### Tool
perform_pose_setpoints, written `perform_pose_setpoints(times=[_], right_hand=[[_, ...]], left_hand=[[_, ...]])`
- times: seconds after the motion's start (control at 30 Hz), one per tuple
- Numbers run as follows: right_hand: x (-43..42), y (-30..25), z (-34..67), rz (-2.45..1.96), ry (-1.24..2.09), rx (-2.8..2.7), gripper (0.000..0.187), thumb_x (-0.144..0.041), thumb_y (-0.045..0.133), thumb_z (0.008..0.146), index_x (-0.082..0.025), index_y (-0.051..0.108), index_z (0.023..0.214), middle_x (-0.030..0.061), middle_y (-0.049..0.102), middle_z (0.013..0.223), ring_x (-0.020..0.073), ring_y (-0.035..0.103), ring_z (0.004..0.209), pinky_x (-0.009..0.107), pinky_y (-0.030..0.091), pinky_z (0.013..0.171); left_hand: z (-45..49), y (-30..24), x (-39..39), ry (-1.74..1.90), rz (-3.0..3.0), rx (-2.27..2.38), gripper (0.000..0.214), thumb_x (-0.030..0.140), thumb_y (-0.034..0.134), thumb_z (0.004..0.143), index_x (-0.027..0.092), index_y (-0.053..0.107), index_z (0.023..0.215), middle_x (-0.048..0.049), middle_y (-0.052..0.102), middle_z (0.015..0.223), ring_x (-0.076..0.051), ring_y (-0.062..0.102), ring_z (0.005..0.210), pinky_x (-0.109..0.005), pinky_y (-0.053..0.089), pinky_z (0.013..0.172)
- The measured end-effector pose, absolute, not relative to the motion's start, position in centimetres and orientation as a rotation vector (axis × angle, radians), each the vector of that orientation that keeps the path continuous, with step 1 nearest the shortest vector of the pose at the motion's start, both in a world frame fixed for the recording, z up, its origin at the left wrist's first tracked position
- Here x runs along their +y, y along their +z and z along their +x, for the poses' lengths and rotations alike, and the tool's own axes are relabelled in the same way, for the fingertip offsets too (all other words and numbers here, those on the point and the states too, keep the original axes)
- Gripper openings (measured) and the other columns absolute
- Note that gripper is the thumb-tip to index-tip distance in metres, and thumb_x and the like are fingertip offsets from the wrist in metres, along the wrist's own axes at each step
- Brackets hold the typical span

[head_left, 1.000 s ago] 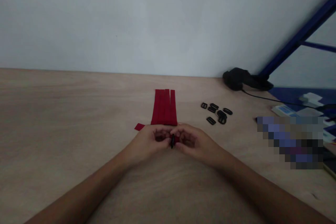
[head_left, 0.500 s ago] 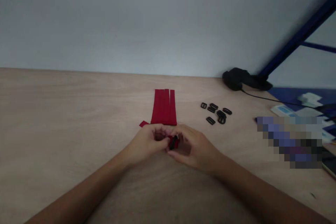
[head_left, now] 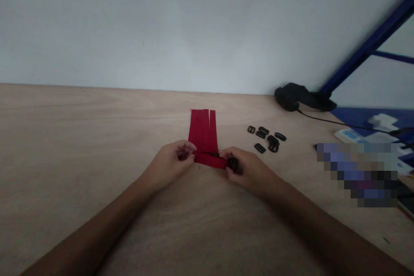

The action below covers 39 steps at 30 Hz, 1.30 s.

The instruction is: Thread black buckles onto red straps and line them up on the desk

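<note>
A red webbing strap (head_left: 211,161) is stretched crosswise between my two hands, just above the table. My left hand (head_left: 176,155) pinches the strap's left end between thumb and fingers. At the other end, my right hand (head_left: 242,166) grips a black plastic buckle (head_left: 233,164) through which the strap seems to run; the fingers partly hide it. Directly beyond the hands, several red straps (head_left: 202,129) lie side by side on the table. To the right of them is a loose group of small black buckles (head_left: 268,138).
The wooden table (head_left: 80,146) reaches back to a pale wall (head_left: 145,30). A black object with a cable (head_left: 302,97) rests at the back right. Papers (head_left: 351,136) and a blurred-out patch (head_left: 362,177) lie along the right side.
My hands have moved apart, left hand to the left and right hand to the right. The strap, bunched between them before, is now drawn out straight.
</note>
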State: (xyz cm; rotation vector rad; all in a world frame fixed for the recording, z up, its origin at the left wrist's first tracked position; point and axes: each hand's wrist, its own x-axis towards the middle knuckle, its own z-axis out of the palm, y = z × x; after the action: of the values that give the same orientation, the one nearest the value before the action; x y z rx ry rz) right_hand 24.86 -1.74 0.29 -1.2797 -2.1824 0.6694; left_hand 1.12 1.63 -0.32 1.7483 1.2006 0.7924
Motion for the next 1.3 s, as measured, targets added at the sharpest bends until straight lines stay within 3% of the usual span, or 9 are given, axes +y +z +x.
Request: perform_pose_setpoints(times=[0.13,0.23,0.3,0.4,0.47,0.67,0.83,1.07,1.3], right_hand=[[-1.8,0.6,24.4,-1.216,0.707,-2.215,0.026,-0.025,0.066,0.082,-0.017,0.063,0.106,0.0086,0.067,0.102,0.0200,0.061,0.090,0.030,0.046,0.080],[-1.9,1.0,24.1,-1.138,0.783,-2.251,0.017,-0.032,0.059,0.089,-0.016,0.065,0.092,0.0056,0.065,0.090,0.0179,0.059,0.083,0.028,0.045,0.074],[-2.0,1.2,24.1,-1.103,0.862,-2.225,0.020,-0.029,0.050,0.094,-0.016,0.064,0.085,0.0041,0.064,0.086,0.0164,0.059,0.079,0.027,0.044,0.073],[-2.2,1.3,24.2,-1.067,1.014,-2.162,0.023,-0.025,0.044,0.096,-0.017,0.062,0.084,0.0035,0.065,0.090,0.0164,0.060,0.085,0.027,0.045,0.079],[-2.2,1.3,24.3,-1.070,1.078,-2.131,0.022,-0.023,0.044,0.096,-0.017,0.063,0.086,0.0030,0.067,0.092,0.0171,0.061,0.088,0.027,0.045,0.082],[-2.4,1.2,24.1,-1.172,1.012,-2.044,0.017,-0.021,0.048,0.092,-0.018,0.065,0.090,0.0034,0.069,0.093,0.0175,0.063,0.086,0.028,0.046,0.083],[-2.5,1.1,23.8,-1.191,1.062,-1.963,0.019,-0.028,0.052,0.092,-0.019,0.069,0.089,0.0033,0.071,0.098,0.0179,0.063,0.091,0.029,0.045,0.084],[-2.4,1.1,24.5,-1.227,1.130,-2.008,0.016,-0.028,0.062,0.085,-0.018,0.068,0.076,0.0000,0.066,0.075,0.0139,0.059,0.070,0.023,0.044,0.064],[-2.3,1.6,24.0,-1.296,1.038,-1.951,0.020,-0.028,0.055,0.089,-0.017,0.065,0.075,0.0002,0.065,0.072,0.0134,0.056,0.066,0.024,0.042,0.061]], left_hand=[[1.9,-0.7,1.2,0.726,1.800,1.132,0.015,0.024,0.055,0.082,0.016,0.064,0.092,-0.0040,0.069,0.084,-0.018,0.065,0.078,-0.029,0.050,0.073],[2.3,-0.4,0.6,0.734,1.881,1.042,0.016,0.024,0.053,0.085,0.016,0.063,0.096,-0.0047,0.069,0.087,-0.017,0.064,0.079,-0.030,0.051,0.073],[2.4,0.0,0.3,0.762,2.043,0.946,0.019,0.023,0.055,0.086,0.017,0.063,0.101,-0.0069,0.067,0.099,-0.019,0.063,0.091,-0.033,0.051,0.082],[2.2,0.3,0.1,0.752,2.283,0.773,0.040,0.022,0.062,0.083,0.020,0.057,0.123,-0.0100,0.057,0.125,-0.023,0.052,0.117,-0.040,0.043,0.102],[2.2,0.1,0.2,0.698,2.353,0.744,0.050,0.021,0.064,0.082,0.021,0.051,0.131,-0.0102,0.054,0.131,-0.024,0.049,0.122,-0.042,0.041,0.104],[2.6,-0.3,0.6,0.596,2.344,0.791,0.043,0.018,0.061,0.084,0.019,0.057,0.127,-0.0100,0.061,0.122,-0.022,0.057,0.111,-0.039,0.047,0.097],[2.6,0.8,0.1,0.678,2.259,0.708,0.044,0.019,0.062,0.084,0.027,0.058,0.127,-0.0065,0.064,0.119,-0.022,0.057,0.109,-0.039,0.045,0.097],[2.6,0.6,-0.2,0.656,1.803,0.667,0.034,0.022,0.067,0.083,0.022,0.064,0.116,-0.0084,0.062,0.127,-0.022,0.057,0.118,-0.040,0.042,0.104],[2.8,0.5,-0.1,0.662,1.651,0.622,0.036,0.017,0.066,0.083,0.024,0.063,0.118,-0.0062,0.060,0.131,-0.020,0.054,0.124,-0.040,0.037,0.110]])
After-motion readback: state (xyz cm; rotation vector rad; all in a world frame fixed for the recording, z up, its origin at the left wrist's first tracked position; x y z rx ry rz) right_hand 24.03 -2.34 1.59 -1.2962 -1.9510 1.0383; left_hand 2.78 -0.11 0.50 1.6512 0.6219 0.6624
